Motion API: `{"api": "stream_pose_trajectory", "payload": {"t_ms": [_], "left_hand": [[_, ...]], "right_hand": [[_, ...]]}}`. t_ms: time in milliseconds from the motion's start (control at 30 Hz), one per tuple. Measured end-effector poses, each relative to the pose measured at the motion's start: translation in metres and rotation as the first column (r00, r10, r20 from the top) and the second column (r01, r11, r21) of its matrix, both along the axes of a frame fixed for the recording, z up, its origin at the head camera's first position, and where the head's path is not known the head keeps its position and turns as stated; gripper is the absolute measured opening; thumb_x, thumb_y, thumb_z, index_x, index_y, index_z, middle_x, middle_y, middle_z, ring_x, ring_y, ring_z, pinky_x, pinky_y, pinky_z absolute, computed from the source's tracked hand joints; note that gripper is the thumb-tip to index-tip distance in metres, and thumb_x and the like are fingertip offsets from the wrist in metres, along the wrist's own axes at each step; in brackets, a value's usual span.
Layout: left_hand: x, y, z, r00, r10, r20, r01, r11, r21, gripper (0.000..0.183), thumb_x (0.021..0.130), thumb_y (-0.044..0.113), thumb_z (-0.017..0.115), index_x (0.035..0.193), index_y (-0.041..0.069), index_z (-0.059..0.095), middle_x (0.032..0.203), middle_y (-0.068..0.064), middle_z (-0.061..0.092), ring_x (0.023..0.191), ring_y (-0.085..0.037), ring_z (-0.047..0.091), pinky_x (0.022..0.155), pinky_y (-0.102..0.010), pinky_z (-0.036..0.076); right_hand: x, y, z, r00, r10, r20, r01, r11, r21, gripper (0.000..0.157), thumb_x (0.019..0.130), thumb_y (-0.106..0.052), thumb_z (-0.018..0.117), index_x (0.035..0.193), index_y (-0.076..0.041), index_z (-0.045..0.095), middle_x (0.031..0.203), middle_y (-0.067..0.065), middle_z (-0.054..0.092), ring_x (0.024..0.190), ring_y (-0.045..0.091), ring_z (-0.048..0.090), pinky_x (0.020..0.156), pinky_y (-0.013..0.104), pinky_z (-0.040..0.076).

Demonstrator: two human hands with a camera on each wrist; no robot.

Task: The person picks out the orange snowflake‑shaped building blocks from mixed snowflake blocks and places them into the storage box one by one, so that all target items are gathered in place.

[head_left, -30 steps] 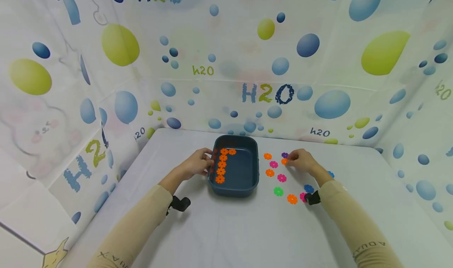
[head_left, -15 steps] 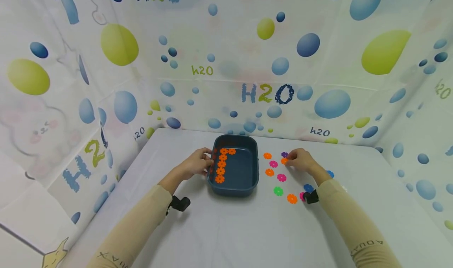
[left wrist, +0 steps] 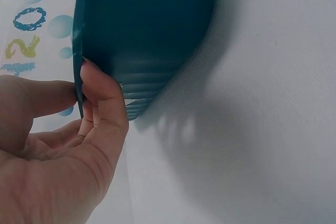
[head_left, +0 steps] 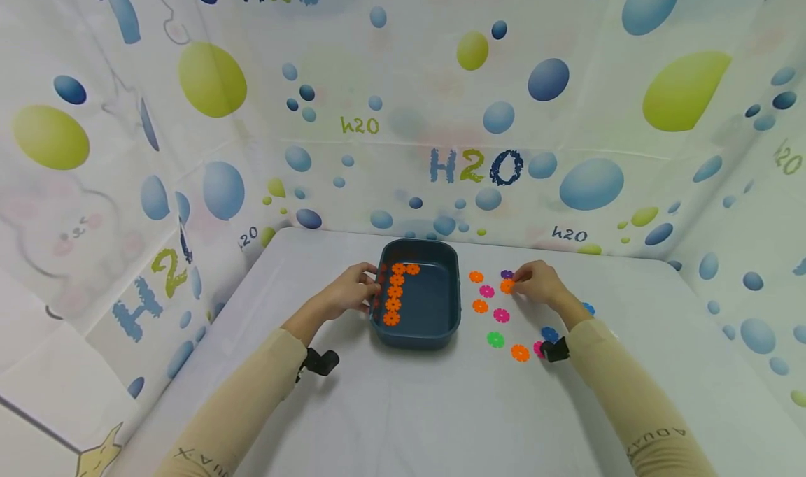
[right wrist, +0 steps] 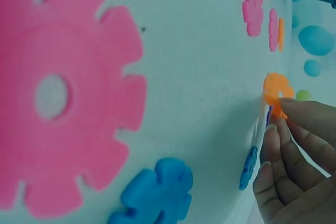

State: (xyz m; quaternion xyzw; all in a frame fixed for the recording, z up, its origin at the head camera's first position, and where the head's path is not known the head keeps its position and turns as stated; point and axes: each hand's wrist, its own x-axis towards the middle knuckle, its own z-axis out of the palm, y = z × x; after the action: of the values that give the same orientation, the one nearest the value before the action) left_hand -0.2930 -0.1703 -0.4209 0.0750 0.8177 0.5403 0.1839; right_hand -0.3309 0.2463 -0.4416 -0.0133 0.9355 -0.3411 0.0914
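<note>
In the head view my left hand (head_left: 347,290) is at the left side of a dark blue plastic box (head_left: 418,342). Thumb and fingers pinch the box's rim (left wrist: 79,40) in the left wrist view. Several orange flower-shaped discs (head_left: 393,292) lie in a column along the box's left side, with one more beside the top. My right hand (head_left: 539,283) pinches another orange flower-shaped disc (right wrist: 276,92) between thumb and fingers. That disc is tilted up from the cloth in the right wrist view. Just behind it lies a purple disc (head_left: 506,274), partly hidden.
Orange, pink (head_left: 501,315), green (head_left: 495,339) and blue (head_left: 550,334) flower discs lie scattered on the white cloth (head_left: 403,414) right of the box. A patterned curtain (head_left: 403,113) stands behind and at both sides.
My right hand has lifted slightly, tilting the orange disc up a little. The left hand and the box stay where they were.
</note>
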Motion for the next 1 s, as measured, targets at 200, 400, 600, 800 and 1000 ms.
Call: {"api": "stream_pose_trajectory", "payload": {"t_ms": [200,400,600,800,1000], "left_hand": [[-0.001,-0.001,-0.002,1.000,-0.005,-0.004,0.005,1.000,-0.001,0.043,0.107,0.007,0.049,0.148,-0.004,0.038,0.108,-0.020,0.057,0.090,-0.028,0.061,0.071,-0.034,0.058],[-0.001,-0.001,-0.002,1.000,-0.015,-0.008,0.015,1.000,0.005,0.043,0.108,0.007,0.048,0.148,-0.004,0.037,0.109,-0.021,0.057,0.089,-0.029,0.061,0.070,-0.035,0.058],[-0.001,0.000,-0.001,1.000,-0.011,-0.006,0.011,1.000,-0.001,0.043,0.108,0.007,0.048,0.148,-0.004,0.037,0.109,-0.020,0.056,0.087,-0.027,0.060,0.070,-0.034,0.058],[-0.001,0.001,0.000,1.000,-0.013,-0.007,0.013,1.000,0.002,0.043,0.108,0.007,0.048,0.148,-0.004,0.037,0.109,-0.021,0.056,0.088,-0.028,0.061,0.070,-0.034,0.058],[-0.001,0.000,0.000,1.000,-0.012,-0.001,0.012,1.000,0.006,0.044,0.108,0.007,0.048,0.148,-0.005,0.036,0.109,-0.022,0.056,0.088,-0.029,0.061,0.070,-0.034,0.058]], "right_hand": [[0.007,-0.001,0.001,1.000,0.006,0.026,-0.004,0.998,-0.065,0.027,0.098,-0.018,0.068,0.117,0.001,0.067,0.108,0.016,0.067,0.095,0.028,0.059,0.086,0.038,0.054],[0.011,-0.009,0.006,0.998,0.055,0.001,-0.055,0.987,-0.150,0.026,0.100,-0.015,0.066,0.117,0.004,0.068,0.106,0.016,0.069,0.093,0.027,0.064,0.084,0.031,0.056],[0.017,-0.026,0.023,0.992,0.111,-0.054,-0.119,0.974,-0.193,0.026,0.101,-0.014,0.064,0.118,0.006,0.067,0.108,0.019,0.070,0.099,0.035,0.068,0.086,0.032,0.058],[0.023,-0.054,0.045,0.983,0.162,-0.086,-0.178,0.955,-0.239,0.025,0.101,-0.012,0.063,0.117,0.006,0.068,0.105,0.019,0.072,0.099,0.040,0.069,0.088,0.038,0.059],[0.028,-0.092,0.065,0.964,0.237,-0.118,-0.263,0.910,-0.321,0.016,0.099,-0.006,0.065,0.109,0.006,0.069,0.100,0.019,0.070,0.092,0.036,0.073,0.086,0.044,0.060]]}}
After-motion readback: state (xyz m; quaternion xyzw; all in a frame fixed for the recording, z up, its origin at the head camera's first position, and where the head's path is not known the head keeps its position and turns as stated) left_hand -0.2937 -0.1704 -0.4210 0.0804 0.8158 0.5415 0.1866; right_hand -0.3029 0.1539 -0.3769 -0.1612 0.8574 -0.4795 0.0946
